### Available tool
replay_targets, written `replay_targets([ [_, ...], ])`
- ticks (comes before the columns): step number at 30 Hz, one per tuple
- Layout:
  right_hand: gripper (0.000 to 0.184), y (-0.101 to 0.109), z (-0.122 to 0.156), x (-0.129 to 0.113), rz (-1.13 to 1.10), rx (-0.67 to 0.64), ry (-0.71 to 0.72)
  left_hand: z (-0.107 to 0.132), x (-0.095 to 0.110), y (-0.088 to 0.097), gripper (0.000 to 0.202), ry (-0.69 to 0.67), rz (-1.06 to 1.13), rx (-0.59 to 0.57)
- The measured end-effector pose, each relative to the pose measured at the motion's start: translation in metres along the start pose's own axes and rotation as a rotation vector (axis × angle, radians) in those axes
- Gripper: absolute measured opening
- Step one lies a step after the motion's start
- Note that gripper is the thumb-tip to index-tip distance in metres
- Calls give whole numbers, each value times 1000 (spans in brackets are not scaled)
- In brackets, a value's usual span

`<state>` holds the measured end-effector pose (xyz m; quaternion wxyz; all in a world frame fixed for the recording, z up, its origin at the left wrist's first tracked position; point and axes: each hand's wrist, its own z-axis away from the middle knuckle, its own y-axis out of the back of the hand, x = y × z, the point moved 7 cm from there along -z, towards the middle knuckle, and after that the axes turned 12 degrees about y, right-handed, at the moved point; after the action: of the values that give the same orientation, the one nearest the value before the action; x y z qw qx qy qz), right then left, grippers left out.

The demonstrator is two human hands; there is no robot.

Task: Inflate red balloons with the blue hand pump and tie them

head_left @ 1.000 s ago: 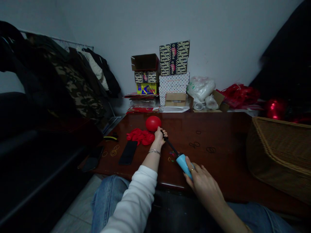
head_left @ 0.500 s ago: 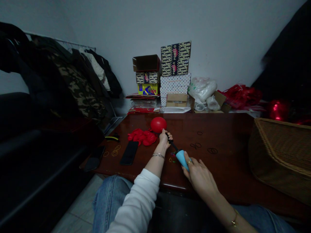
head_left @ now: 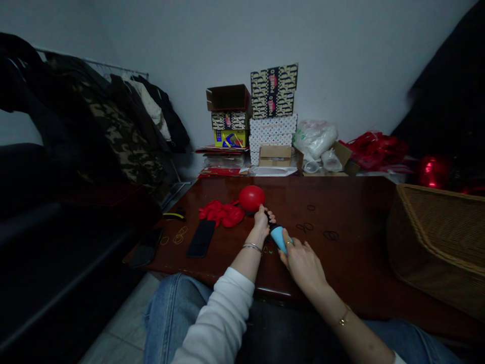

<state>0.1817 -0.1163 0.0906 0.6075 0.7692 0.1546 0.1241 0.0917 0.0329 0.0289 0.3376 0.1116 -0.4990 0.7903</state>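
A round, partly inflated red balloon (head_left: 252, 198) sits just beyond my left hand (head_left: 262, 218). That hand is closed around the black end of a balloon pump, thumb and fingers at the balloon's neck; the neck itself is hidden. My right hand (head_left: 303, 260) grips the light-blue barrel of the balloon pump (head_left: 279, 237) from above, close behind the left. Left of the balloon lies a pile of limp red balloons (head_left: 222, 213). A dark phone (head_left: 200, 238) rests below the pile. Small coloured bits (head_left: 267, 249) lie partly hidden beneath the pump.
Yellow rubber bands (head_left: 180, 235) and a second dark flat object (head_left: 146, 248) are on the table's left. Black bands (head_left: 304, 227) lie to the right, before a wicker basket (head_left: 413, 242). Stacked boxes (head_left: 273, 136) and plastic bags (head_left: 316, 139) stand along the back wall.
My hands have come closer together, and the pump's black rod that showed between them is now hidden. The balloon has shifted slightly right and toward me and looks a little larger.
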Motion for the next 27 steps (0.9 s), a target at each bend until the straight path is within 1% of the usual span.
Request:
replay_targets([
  [6, 51, -4, 16, 2, -40, -7, 13, -4, 1, 3, 33, 11, 17, -13],
  [12, 53, -13, 48, 7, -19, 47, 45, -6, 15, 10, 35, -9, 42, -14],
  [16, 54, -11, 64, 8, 2, 70, 59, -3, 23, 10, 34, -33, 35, 3],
  [21, 53, -8, 62, 9, 12, 38, 44, -1, 24, 5, 35, -17, 62, -13],
  [27, 52, -3, 42, 8, -16, 17, 28, 0, 21, 1, 35, -20, 54, -13],
])
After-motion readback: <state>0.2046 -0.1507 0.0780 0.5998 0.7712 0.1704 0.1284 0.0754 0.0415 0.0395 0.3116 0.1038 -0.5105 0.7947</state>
